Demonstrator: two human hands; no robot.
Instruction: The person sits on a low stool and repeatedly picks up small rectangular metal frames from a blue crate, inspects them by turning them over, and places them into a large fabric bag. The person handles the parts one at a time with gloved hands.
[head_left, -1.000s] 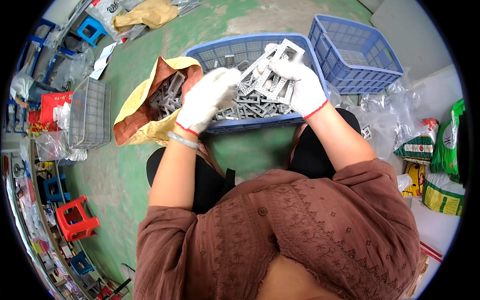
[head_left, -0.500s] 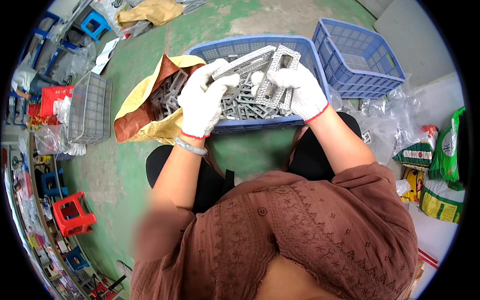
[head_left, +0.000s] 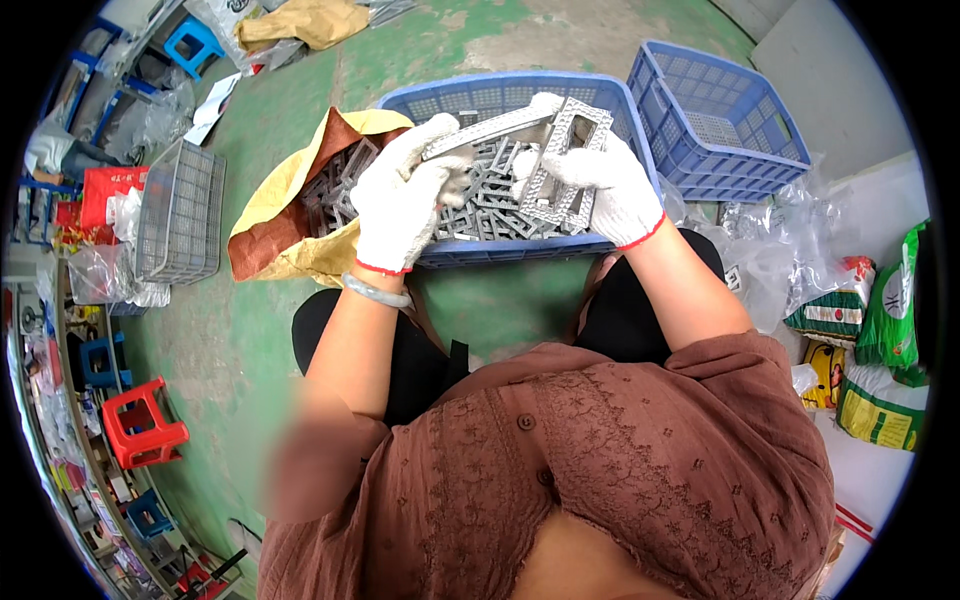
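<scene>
My left hand, in a white knitted glove with a red cuff edge, is closed on the near end of a grey metal frame seen almost edge-on as a long bar. My right hand, gloved the same way, grips a grey rectangular frame with openings and a textured face, held tilted upright. A white glove fingertip touches the bar's far end. Both hands are above a blue plastic crate holding many similar grey pieces. Some fingers are hidden behind the pieces.
Left of the crate, an open yellow sack with a reddish-brown lining holds more grey pieces. Another blue crate stands at the right, beside clear plastic bags. A grey basket and red stool are on the left.
The left piece has turned from showing two bars to nearly edge-on. The frame in my right hand has shifted slightly right and down.
</scene>
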